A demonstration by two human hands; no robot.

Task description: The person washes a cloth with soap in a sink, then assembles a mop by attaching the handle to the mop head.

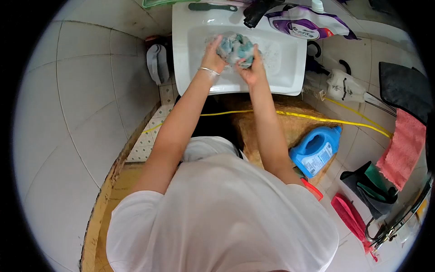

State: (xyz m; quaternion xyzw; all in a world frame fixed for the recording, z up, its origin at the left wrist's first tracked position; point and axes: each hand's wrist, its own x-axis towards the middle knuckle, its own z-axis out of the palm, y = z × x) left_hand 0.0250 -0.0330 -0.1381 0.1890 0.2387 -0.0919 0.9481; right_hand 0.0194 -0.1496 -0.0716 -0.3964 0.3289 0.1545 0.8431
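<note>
A bunched, blue-green cloth [236, 45], wet and covered in suds, is held between my two hands above the white sink [195, 77]. My left hand [213, 56] grips its left side, fingers curled around the wad. On the opposite side my right hand [253, 68] presses into it with thumb and fingers. A bracelet circles my left wrist. Small bubbles dot the basin to the right of the cloth.
A green-handled brush [213, 7], a black object [260, 12] and a purple-white detergent pouch [303, 25] lie along the sink's back edge. A blue detergent jug [317, 149] stands below right, near a yellow hose [317, 119]. Cloths, including a pink towel [403, 149], hang at right.
</note>
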